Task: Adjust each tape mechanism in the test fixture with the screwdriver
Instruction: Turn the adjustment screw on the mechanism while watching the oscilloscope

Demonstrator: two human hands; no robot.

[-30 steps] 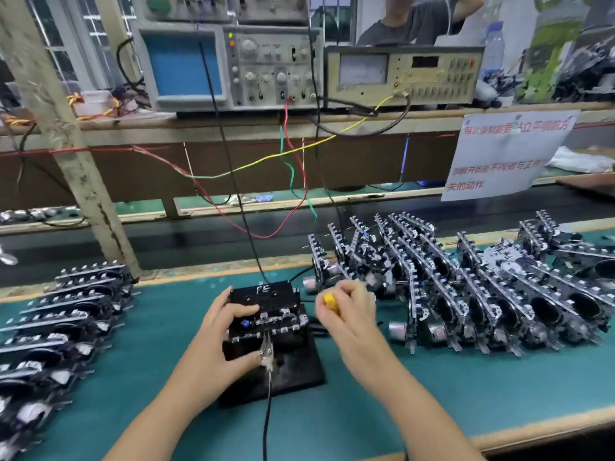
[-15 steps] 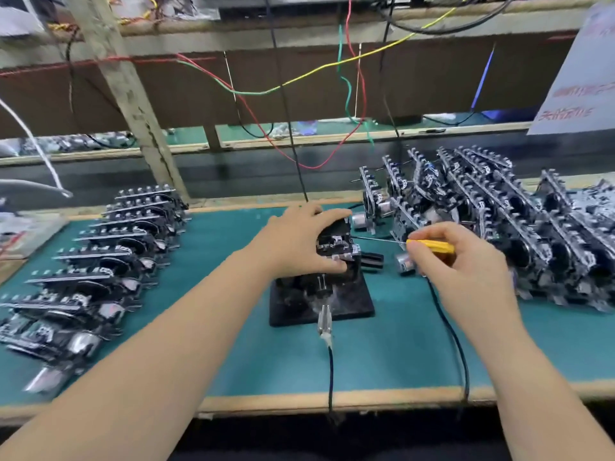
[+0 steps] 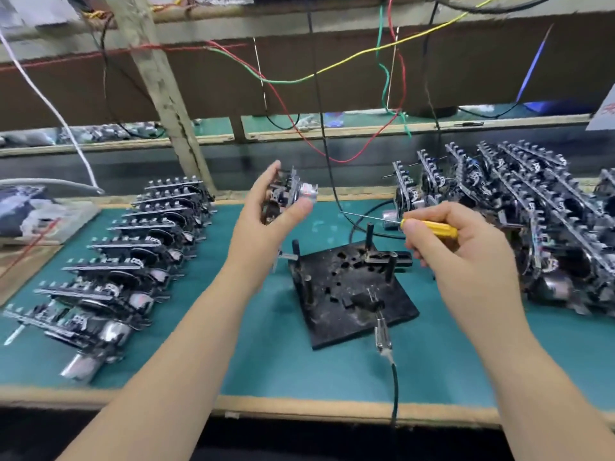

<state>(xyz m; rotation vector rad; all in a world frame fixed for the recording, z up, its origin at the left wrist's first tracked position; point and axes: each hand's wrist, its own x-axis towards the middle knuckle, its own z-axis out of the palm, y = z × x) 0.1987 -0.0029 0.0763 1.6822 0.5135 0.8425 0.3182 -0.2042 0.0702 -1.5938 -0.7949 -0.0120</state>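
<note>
I see the tape mechanism (image 3: 286,197) lifted clear of the black test fixture (image 3: 349,294), up at its 11 o'clock. My left hand (image 3: 266,221) has it pinched between thumb and fingers. My right hand (image 3: 456,257), at the fixture's 2 o'clock, curls around the yellow screwdriver (image 3: 429,226) (tip pointing left). I can read no lettering on the green surface (image 3: 266,361).

my left hand (image 3: 266,214) covers the near face of the tape mechanism (image 3: 286,197) it holds, and motion blur smears the shiny motor can by my thumb. my right hand (image 3: 466,257) hides the middle of the screwdriver (image 3: 429,226) handle, and its tip is too thin to read. beyond my right knuckles, the heap of mechanisms (image 3: 532,221) runs off the edge.
</note>
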